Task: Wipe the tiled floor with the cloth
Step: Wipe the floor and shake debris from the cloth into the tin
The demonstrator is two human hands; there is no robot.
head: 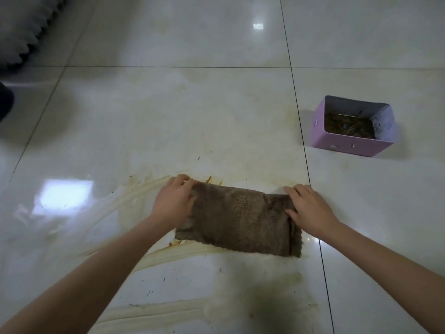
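A brown folded cloth (pixel 238 220) lies flat on the glossy white tiled floor (pixel 192 116). My left hand (pixel 174 201) grips the cloth's far left corner, fingers curled over its edge. My right hand (pixel 307 207) holds the cloth's right end, thumb tucked into a fold and fingers lying along the top edge. Orange-brown smears (pixel 209 180) show at the cloth's far left corner and at its near left corner. Pale yellowish wipe streaks (pixel 134 196) run across the floor to the left and below.
A pink open box (pixel 320 133) holding dark brown debris stands on the floor to the right, beyond a tile joint. A grey shaggy rug edge (pixel 19 27) lies at the far left. A dark object (pixel 4 102) shows at the left edge. Small dark specks dot the tiles.
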